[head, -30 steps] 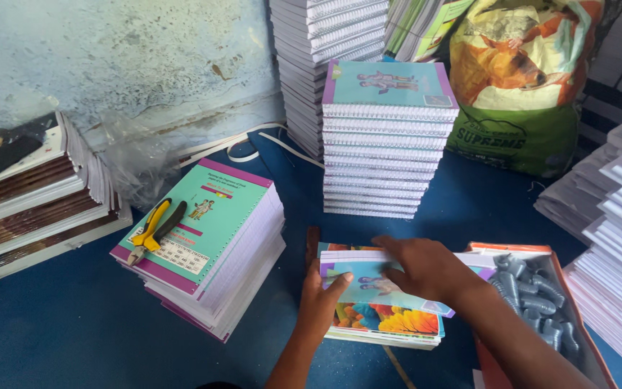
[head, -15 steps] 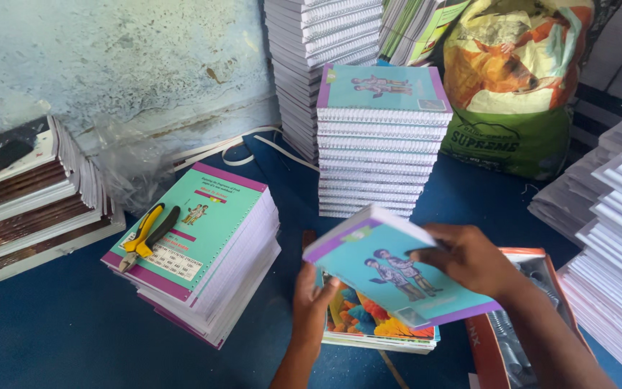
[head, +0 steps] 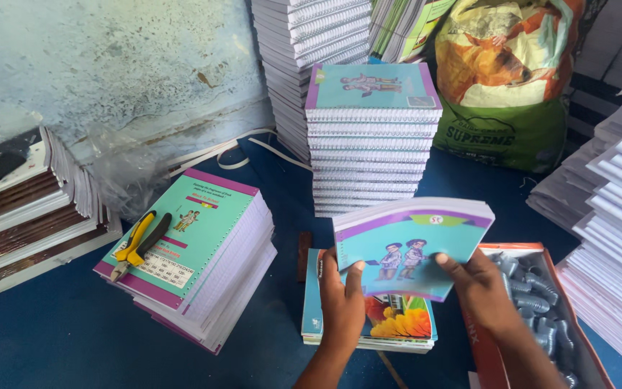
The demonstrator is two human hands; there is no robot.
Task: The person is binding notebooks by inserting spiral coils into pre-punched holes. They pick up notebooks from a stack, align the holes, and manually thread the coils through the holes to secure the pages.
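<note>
Got a teal notebook (head: pixel 408 245) with a purple edge gripped in both hands, tilted up just above the small pile of books (head: pixel 397 324) near me: left hand (head: pixel 341 299) pinching its near-left corner, right hand (head: pixel 480 288) clamped on the near-right edge. Tall spiral-bound stack (head: pixel 372 144) sits farther back, yellow-handled pliers (head: pixel 137 245) lie on the left stack (head: pixel 196 266), and the red box (head: pixel 541 302) on the right holds what look like grey coils, hard to tell.

Both hands (head: pixel 412 295) lifted teal notebook (head: pixel 412 245) off low stack (head: pixel 397 328), tilted upright.
</note>
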